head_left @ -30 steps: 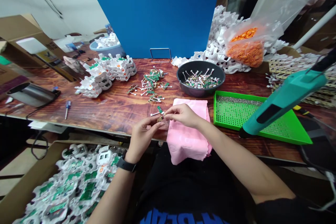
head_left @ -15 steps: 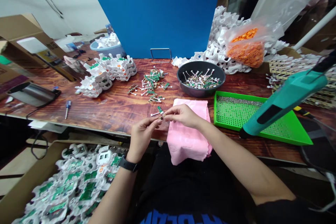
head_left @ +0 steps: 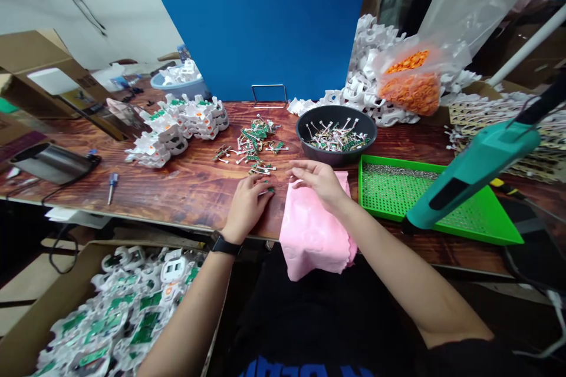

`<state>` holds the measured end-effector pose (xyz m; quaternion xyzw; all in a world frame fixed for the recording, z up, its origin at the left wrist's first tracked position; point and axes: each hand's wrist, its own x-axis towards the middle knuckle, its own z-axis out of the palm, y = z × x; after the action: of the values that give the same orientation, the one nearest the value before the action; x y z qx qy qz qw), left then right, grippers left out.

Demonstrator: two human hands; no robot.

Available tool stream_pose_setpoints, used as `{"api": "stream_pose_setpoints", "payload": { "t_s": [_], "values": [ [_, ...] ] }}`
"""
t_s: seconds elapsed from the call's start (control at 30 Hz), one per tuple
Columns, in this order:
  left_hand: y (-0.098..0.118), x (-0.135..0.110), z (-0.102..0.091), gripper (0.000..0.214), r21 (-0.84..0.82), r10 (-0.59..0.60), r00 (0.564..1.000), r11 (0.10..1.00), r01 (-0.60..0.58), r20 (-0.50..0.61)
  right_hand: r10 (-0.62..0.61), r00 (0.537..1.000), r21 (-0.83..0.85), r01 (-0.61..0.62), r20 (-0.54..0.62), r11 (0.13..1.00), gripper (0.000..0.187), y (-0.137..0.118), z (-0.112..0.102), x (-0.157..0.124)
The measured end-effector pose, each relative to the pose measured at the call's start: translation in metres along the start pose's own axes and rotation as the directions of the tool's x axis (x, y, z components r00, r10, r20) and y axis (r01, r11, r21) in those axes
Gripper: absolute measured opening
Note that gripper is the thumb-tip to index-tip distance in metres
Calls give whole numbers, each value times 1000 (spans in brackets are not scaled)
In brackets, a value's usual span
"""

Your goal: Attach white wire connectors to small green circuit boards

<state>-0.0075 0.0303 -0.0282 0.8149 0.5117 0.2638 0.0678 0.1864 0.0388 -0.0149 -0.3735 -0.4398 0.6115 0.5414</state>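
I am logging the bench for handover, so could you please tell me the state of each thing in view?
left hand: flat on the table, fingers on a small green board.
right hand: open, over the pink cloth.
dark bowl: upright, holding wired boards.
green tray: flat on the table.
cardboard box: open, heaped with white housings.

Head view, down over table (head_left: 186, 188)

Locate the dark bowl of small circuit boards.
Head view: the dark bowl sits right of centre on the table, just beyond the right hand and pink cloth, with the green tray to its front right.
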Motion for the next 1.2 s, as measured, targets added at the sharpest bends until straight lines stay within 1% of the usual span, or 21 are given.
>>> {"api": "stream_pose_setpoints", "payload": {
  "t_s": [0.07,0.13,0.17,0.23,0.3,0.37,0.43,0.47,0.5,0.53,0.6,0.63,0.67,0.77,0.87,0.97,1.07,1.13,1.2],
  "values": [
    [4,3,-2,22,-73,-1,1000,997,3,24,-79,996,-201,86,44,976,30,6,2,-1],
    [9,2,-5,26,-215,-63,996,974,74,59,-154,977,-399,201,147,895,33,10,3,-4],
    [12,1,-6,28,-304,-97,990,945,123,98,-177,962,-475,257,207,842,33,11,4,-5],
    [17,-2,-9,30,-481,-162,965,842,245,208,-198,929,-561,349,314,751,31,11,5,-8],
    [21,-5,-11,29,-620,-228,923,686,379,311,-210,902,-574,406,378,711,24,10,5,-10],
    [24,-7,-11,30,-722,-284,875,494,485,393,-208,901,-556,404,382,726,19,9,6,-9],
    [28,-11,-11,33,-786,-293,843,316,531,451,-184,924,-512,343,335,788,17,11,5,-7],
    [30,-12,-11,34,-807,-282,839,255,532,464,-170,938,-482,304,302,822,16,12,4,-6],
    [32,-14,-11,33,-824,-276,843,216,523,463,-154,950,-447,266,270,854,16,13,4,-4],
    [34,-16,-10,35,-840,-278,851,198,505,446,-142,960,-415,235,242,879,17,15,3,-3],
    [38,-19,-8,49,-864,-302,872,212,456,386,-137,971,-378,204,197,903,19,16,3,-1],
    [39,-20,-6,54,-870,-317,880,234,433,353,-137,973,-372,197,184,907,19,16,3,-1],
    [40,-21,-5,56,-871,-331,886,261,416,324,-137,975,-366,193,174,911,19,16,4,-1],
    [41,-20,0,42,-857,-347,901,346,382,262,-110,980,-333,161,167,929,21,13,5,-2],
    [41,-19,1,31,-859,-369,912,392,329,181,-79,977,-305,137,196,942,28,9,6,-3],
    [41,-19,0,31,-847,-425,899,435,304,105,-75,969,-330,152,236,931,26,7,6,-3],
    [41,-21,-3,33,-796,-448,888,497,345,105,-69,971,-346,148,229,927,19,7,6,-3],
    [40,-21,-5,33,-762,-443,891,541,355,100,-71,973,-341,144,219,929,18,8,6,-2],
    [40,-22,-6,30,-740,-435,898,581,340,70,-80,972,-330,152,221,932,17,8,5,-2]
  ]
}}
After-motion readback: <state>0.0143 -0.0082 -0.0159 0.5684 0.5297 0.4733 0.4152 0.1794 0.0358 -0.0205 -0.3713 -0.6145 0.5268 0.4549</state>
